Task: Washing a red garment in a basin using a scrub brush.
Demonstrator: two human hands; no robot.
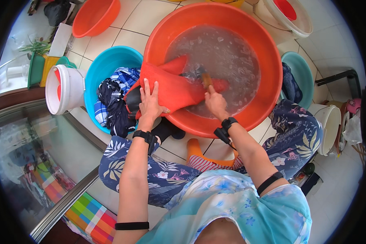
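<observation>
A large orange basin (pixel 270 77) holds cloudy, greyish water with bubbles. A red garment with black parts (pixel 177 87) drapes over its left rim, one end in the water. My left hand (pixel 151 103) lies with fingers spread on the red cloth at the rim, pressing it rather than gripping it. My right hand (pixel 216 102) is closed around the handle of a wooden brush (pixel 207 79), its head over the red cloth at the water's surface. The bristles are mostly hidden.
At the left, a blue tub (pixel 94 77) holds dark and checked clothes (pixel 114 95), beside a white bucket (pixel 71 87). A teal basin (pixel 303 67) with dark cloth stands at the right. Behind are an orange basin (pixel 95 18) and a white bucket (pixel 301 28). A low stool (pixel 209 156) is near my knees.
</observation>
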